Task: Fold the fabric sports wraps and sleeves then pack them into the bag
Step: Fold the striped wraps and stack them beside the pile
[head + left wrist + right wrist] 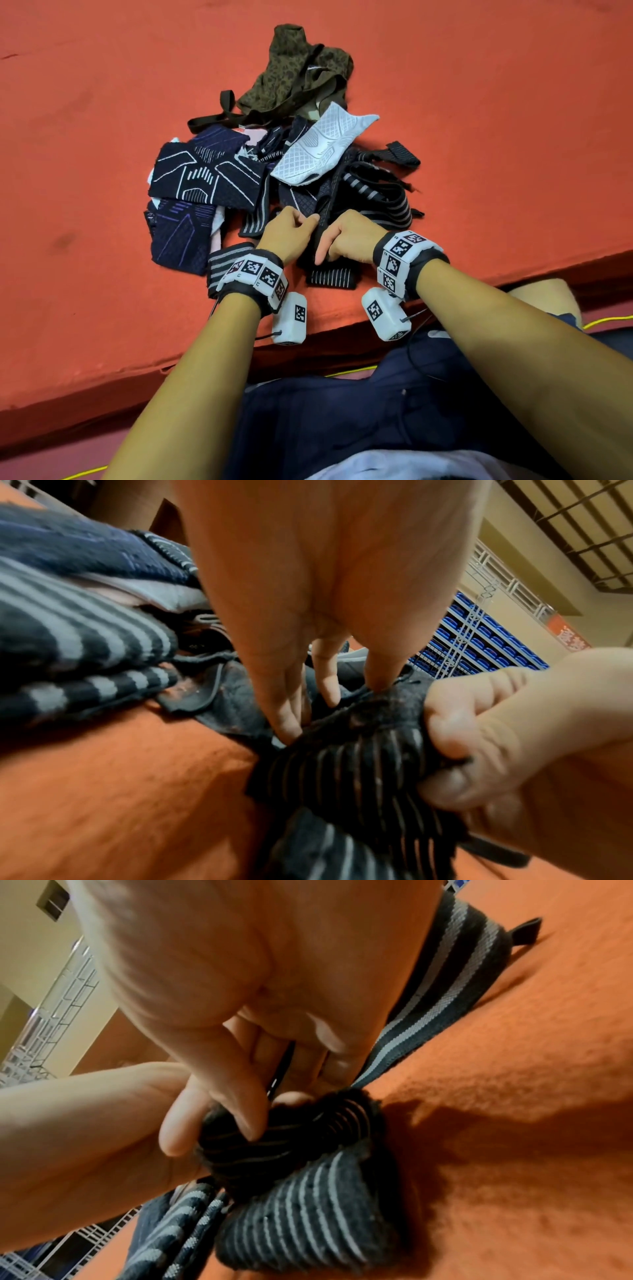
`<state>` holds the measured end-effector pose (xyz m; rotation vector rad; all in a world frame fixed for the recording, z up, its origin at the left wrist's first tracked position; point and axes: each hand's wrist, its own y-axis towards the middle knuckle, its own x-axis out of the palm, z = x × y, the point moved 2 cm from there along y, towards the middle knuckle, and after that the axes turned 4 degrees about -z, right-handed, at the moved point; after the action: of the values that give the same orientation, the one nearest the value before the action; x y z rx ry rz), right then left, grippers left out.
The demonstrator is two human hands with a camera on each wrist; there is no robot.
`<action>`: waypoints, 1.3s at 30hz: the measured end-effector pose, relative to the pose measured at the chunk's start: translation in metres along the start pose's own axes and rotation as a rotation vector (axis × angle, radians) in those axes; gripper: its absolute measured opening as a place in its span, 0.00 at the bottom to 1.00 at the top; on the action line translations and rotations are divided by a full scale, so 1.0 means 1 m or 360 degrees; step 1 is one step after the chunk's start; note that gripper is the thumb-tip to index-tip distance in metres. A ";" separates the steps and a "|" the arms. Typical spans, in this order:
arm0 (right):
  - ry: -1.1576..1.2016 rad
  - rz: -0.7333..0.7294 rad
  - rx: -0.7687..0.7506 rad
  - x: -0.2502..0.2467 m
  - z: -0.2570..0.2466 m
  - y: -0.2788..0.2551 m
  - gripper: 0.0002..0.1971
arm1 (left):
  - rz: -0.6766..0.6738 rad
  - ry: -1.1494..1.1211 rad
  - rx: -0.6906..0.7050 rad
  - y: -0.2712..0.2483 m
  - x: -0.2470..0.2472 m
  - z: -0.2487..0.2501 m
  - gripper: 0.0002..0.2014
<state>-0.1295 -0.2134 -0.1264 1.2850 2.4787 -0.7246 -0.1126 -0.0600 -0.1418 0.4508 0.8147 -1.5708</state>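
at pile's near edge, both hands [322, 236] grip black striped sleeve [330, 275].

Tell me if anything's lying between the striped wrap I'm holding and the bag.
Yes. Both the left hand and right hand grip the striped wrap at the near edge of the pile. The camouflage bag lies at the far side, with the white sleeve and other dark wraps heaped between.

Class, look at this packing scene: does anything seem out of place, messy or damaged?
Yes. The wraps and sleeves lie in a jumbled heap on the orange mat, unfolded and overlapping. The camouflage bag lies crumpled beyond them. Both hands, left and right, hold one striped black wrap. No damage shows.
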 end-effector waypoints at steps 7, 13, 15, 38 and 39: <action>-0.0148 -0.0112 0.0152 -0.005 0.003 -0.004 0.19 | 0.0030 -0.0304 -0.0005 0.009 0.002 -0.013 0.15; -0.0093 0.0594 0.0286 -0.024 0.018 0.009 0.08 | -0.0094 -0.0332 0.0015 0.015 -0.006 -0.014 0.17; 0.0025 0.0679 0.0305 -0.030 0.019 0.014 0.08 | -0.0151 -0.0256 0.0053 0.014 -0.006 -0.016 0.21; -0.0089 0.0394 0.0514 -0.011 0.026 0.021 0.28 | -0.0280 0.0140 0.0179 -0.006 -0.007 -0.011 0.17; -0.0060 0.0354 0.0456 -0.009 0.027 0.021 0.27 | -0.0267 0.0134 0.0187 -0.006 -0.006 -0.010 0.17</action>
<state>-0.1076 -0.2240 -0.1519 1.5969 2.2122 -1.0621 -0.1190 -0.0486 -0.1436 0.5481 0.8449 -1.7716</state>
